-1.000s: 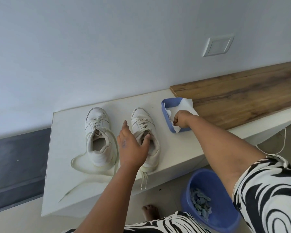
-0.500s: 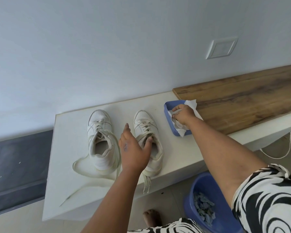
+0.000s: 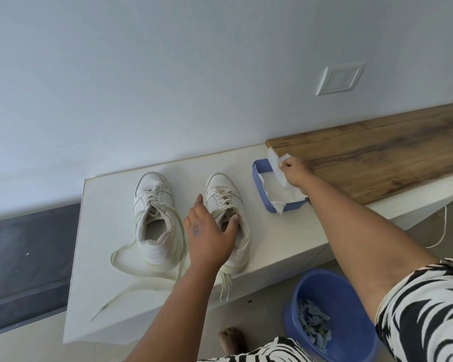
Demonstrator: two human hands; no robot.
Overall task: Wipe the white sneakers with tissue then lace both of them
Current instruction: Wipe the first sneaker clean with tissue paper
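Note:
Two white sneakers stand side by side on a white bench (image 3: 110,291), toes toward the wall. The left sneaker (image 3: 154,218) has long loose laces trailing over the bench. My left hand (image 3: 209,236) rests over the collar of the right sneaker (image 3: 224,189), thumb at its opening and fingers spread. My right hand (image 3: 294,172) pinches a sheet of white tissue (image 3: 276,164) lifted above a blue tray (image 3: 259,189) that holds more tissue.
A wooden board (image 3: 377,163) lies on the bench right of the tray. A blue bucket (image 3: 332,317) with bluish scraps stands on the floor below. A white cord (image 3: 441,231) hangs off the bench edge. A bare foot (image 3: 232,340) shows at the bottom.
My right hand has raised a tissue sheet up out of the blue tray. My left hand stays on the right sneaker's collar.

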